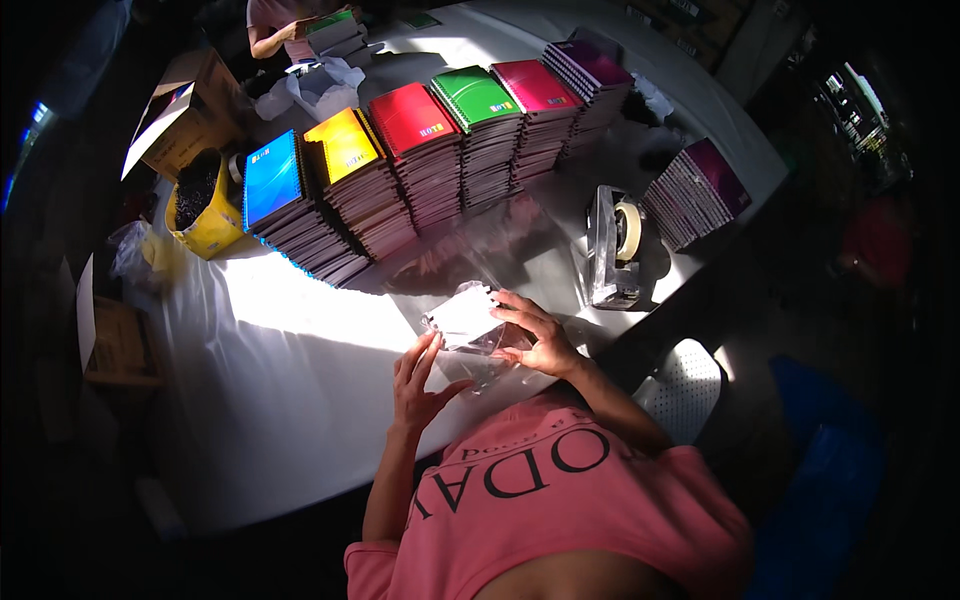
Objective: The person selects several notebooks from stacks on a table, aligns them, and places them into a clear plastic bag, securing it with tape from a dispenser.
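On the near side of the table, a clear plastic bag (487,368) lies crumpled between my hands, its top glaring white in the sunlight. My left hand (415,388) rests at its left edge, fingers stretched out and thumb spread away, fingertips touching the plastic. From the right, my right hand (543,345) grips the bag with bent fingers on top and the thumb lower down. Whether anything is inside the bag cannot be made out through the glare. Just beyond are tall stacks of spiral notebooks: blue (273,180), yellow (343,143), red (411,118), green (474,95), pink (536,86) and purple (592,65).
A tape dispenser (603,262) stands to the right, near another purple notebook stack (697,193). At left are a yellow container (212,225) of dark material and open cardboard boxes (205,125). Across the table, another person's arm (268,42) reaches toward notebooks. A white chair (685,385) is beside me.
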A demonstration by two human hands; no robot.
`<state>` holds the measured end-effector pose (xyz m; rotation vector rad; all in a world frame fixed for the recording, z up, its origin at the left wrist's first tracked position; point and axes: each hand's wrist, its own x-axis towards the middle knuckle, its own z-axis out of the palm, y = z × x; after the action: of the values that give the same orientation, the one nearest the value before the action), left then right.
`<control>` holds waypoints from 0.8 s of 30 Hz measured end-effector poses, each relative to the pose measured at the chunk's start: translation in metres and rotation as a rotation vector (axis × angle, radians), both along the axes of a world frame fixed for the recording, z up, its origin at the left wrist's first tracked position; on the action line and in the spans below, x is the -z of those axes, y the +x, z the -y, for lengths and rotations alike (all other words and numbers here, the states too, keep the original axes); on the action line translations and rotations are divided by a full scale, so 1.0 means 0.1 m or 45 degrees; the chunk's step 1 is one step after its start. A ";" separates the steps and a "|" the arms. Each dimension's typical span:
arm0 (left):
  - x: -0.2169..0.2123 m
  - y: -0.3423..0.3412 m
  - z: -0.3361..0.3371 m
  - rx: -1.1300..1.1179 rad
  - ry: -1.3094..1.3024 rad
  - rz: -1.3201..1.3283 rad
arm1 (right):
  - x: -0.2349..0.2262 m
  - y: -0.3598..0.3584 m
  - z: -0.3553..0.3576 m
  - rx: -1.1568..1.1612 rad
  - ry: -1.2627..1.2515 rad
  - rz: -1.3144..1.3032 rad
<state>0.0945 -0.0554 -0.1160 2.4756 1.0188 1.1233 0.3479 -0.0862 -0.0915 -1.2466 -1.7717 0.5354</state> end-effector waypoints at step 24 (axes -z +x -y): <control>-0.12 0.14 -0.21 0.203 -0.080 -0.352 | -0.41 0.29 -0.41 -0.645 -0.066 0.628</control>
<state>0.1089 -0.0345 -0.1036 2.6557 0.8887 0.7055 0.3771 -0.0453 -0.0510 -1.0120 -2.5352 0.5902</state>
